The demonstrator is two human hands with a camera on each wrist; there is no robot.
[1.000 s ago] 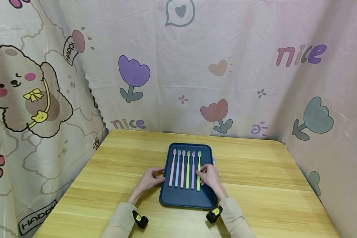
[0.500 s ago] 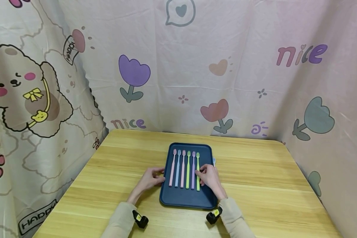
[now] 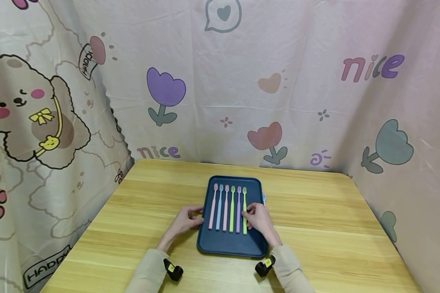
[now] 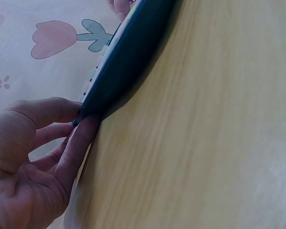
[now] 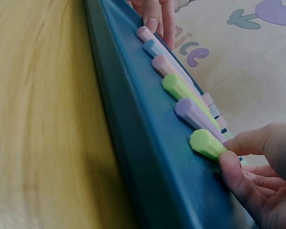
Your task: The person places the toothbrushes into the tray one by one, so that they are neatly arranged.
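Meanwhile the green toothbrush (image 3: 244,211), pinched by the right hand (image 3: 258,219), had been nudged level into the row on the tray (image 3: 229,246) at the table's (image 3: 315,228) near edge; the left hand (image 3: 185,221) apparently gripped the tray's left rim.

The tray (image 3: 230,244) is dark navy blue; its six toothbrushes (image 3: 229,208) run pink, pale blue, pink, green, lilac, lime; the table (image 3: 315,228) is light wood grain; the curtain (image 3: 278,81) is pale pink with cartoon tulips, hearts and a bear.
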